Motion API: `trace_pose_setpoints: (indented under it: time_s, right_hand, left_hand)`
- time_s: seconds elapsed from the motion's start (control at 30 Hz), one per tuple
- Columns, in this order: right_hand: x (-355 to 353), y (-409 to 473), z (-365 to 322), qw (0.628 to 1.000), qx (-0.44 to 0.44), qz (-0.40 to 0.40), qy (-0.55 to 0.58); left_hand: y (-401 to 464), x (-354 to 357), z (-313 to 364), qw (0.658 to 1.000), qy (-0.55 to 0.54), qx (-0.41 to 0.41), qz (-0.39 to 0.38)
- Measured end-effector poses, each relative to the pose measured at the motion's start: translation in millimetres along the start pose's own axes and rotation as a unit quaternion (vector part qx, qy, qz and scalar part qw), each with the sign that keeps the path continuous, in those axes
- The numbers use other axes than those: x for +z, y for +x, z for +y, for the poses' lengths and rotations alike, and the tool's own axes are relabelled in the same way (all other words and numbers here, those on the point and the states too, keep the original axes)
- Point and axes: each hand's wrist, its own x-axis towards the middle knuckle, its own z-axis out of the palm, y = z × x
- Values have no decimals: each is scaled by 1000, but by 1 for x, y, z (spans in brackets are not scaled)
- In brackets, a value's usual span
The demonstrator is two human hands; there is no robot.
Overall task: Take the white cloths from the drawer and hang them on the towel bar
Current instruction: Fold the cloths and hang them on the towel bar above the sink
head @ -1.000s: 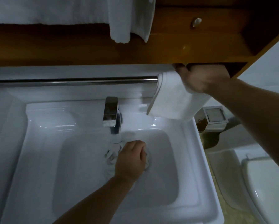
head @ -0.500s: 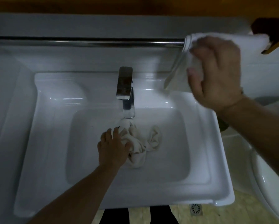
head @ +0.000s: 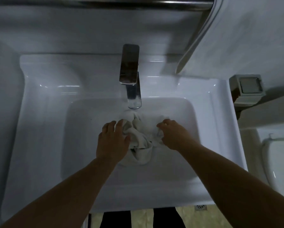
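A white ceramic sink (head: 39, 112) fills most of the view, glossy and rectangular, with rounded corners and a broad flat rim on the left side and on the near side. Its bowl is a smooth square hollow, and most of the bowl floor is free to the left, to the right and on the near side. In the middle of the bowl, just below the chrome faucet (head: 130, 74), lies a crumpled white cloth (head: 141, 142), soft and wrinkled, gathered into folds. The left hand (head: 112, 142) lies flat on the left part of this cloth with the fingers spread narrowly and not closed around it. The right hand (head: 174, 135) has its fingers curled and pinches the right edge of the same cloth. The faucet is a flat, shiny metal block with sharp edges, and its spout reaches over the far edge of the bowl. Along the far top runs the towel bar (head: 121, 3), a round polished metal rod, bare on its left and middle length. On its right end hangs a folded white towel (head: 245, 38), smooth and thick, and its lower edge comes down close to the far right corner of the sink. To the right of the sink a small grey box (head: 247, 84) is on the wall, and nearer is part of a white toilet lid (head: 279, 162).
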Motion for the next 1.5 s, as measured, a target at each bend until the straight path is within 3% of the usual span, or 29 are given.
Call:
trace_pose_setpoints:
  time_s: [0.23,0.37,0.57,0.73,0.87,1.03,1.17,1.33,1.43,1.5]
  right_hand:
    - [34,4,-13,995,29,44,-80]
    - [13,-11,-21,992,100,53,59]
    - [-74,-56,-41,958,97,29,270]
    - [-170,-98,-68,938,-10,5,346]
    - [-238,-127,-95,931,-36,-5,363]
    - [-298,-149,-124,942,-21,-10,334]
    - [-333,-168,-138,944,-34,-19,327]
    - [-372,-183,-141,983,-106,0,151]
    - [-390,-195,-143,988,-137,-24,70]
    - [-401,-201,-145,986,-157,20,43]
  left_hand:
    - [-3,-3,-13,1000,13,21,-19]
    - [-16,-23,-10,998,9,55,-23]
    - [-40,-84,12,989,-35,146,10]
    - [-55,-148,28,983,-48,175,21]
    - [-61,-192,44,971,-66,226,43]
    - [-68,-240,68,964,-128,223,67]
    - [-73,-275,85,970,-182,141,75]
    - [-77,-316,78,980,-95,156,80]
    - [-75,-344,77,981,-45,176,71]
    - [-73,-364,78,978,-5,195,68]
